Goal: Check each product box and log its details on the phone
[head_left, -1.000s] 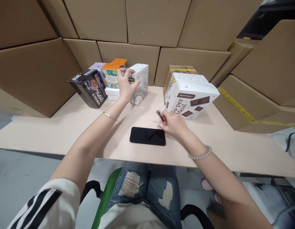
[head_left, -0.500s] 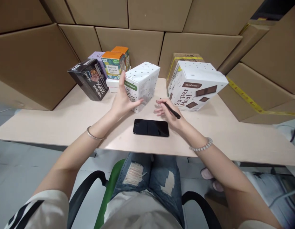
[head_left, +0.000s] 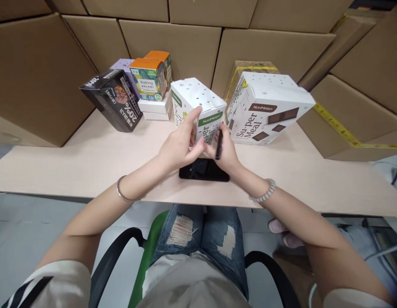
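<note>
A white NutriMotion box with a green label [head_left: 198, 107] is tilted above the middle of the table. My left hand [head_left: 181, 145] grips its near left side. My right hand [head_left: 222, 149] touches the box's lower right corner while holding a black pen [head_left: 218, 144] between its fingers. A black phone [head_left: 203, 170] lies flat on the table just under both hands, partly hidden by them.
A bigger white Super Meal box [head_left: 269, 113] stands tilted at the right. A black box [head_left: 113, 100], orange-topped boxes [head_left: 149, 79] and flat white boxes [head_left: 155, 107] stand at the back left. Brown cartons [head_left: 192, 38] wall in the light wooden table [head_left: 73, 167].
My left hand has pulled the white green-label box from the back toward me and turned it. My right hand, still with the pen, has come over to meet the box above the phone.
</note>
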Demonstrator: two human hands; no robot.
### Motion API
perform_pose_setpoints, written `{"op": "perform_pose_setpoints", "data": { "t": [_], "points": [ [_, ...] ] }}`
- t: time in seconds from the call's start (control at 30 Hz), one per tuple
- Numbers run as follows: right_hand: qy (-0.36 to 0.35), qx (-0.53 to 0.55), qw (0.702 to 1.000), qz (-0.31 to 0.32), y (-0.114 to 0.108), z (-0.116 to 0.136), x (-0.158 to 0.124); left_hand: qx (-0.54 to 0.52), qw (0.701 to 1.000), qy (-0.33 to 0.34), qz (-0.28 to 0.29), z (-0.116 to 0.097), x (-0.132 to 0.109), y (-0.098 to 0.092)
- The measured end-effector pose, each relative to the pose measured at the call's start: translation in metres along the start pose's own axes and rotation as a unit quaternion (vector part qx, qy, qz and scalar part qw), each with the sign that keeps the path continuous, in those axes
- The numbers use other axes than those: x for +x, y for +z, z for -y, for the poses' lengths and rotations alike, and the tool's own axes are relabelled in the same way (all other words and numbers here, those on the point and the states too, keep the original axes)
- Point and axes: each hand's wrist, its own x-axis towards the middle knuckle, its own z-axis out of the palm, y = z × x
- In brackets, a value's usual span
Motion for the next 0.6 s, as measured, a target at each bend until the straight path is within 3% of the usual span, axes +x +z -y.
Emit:
{"op": "perform_pose_setpoints", "data": {
  "t": [0.17, 0.27, 0.33, 0.37, 0.47, 0.53, 0.6],
  "points": [
    [0.016, -0.105, 0.993, -0.042, 0.013, 0.006, 0.005, 0.040, 0.994, 0.093, -0.027, 0.004, 0.007, 0.002],
    [0.013, -0.117, 0.991, -0.066, 0.008, -0.001, 0.011, 0.076, 0.981, 0.118, -0.133, 0.027, 0.012, -0.012],
    [-0.007, -0.103, 0.991, -0.090, 0.001, -0.007, 0.015, 0.068, 0.976, 0.072, -0.196, 0.050, 0.016, -0.023],
    [-0.022, -0.085, 0.991, -0.096, -0.003, -0.009, 0.016, 0.062, 0.979, 0.045, -0.189, 0.061, 0.018, -0.027],
    [-0.039, 0.014, 0.996, -0.079, -0.012, -0.012, 0.016, -0.035, 0.996, -0.037, -0.077, 0.081, 0.024, -0.032],
    [-0.001, 0.080, 0.996, -0.041, -0.014, -0.010, 0.013, -0.148, 0.984, -0.096, -0.002, 0.081, 0.026, -0.031],
    [0.041, 0.096, 0.994, 0.010, -0.014, -0.005, 0.010, -0.243, 0.958, -0.148, 0.038, 0.073, 0.026, -0.030]
  ]
}}
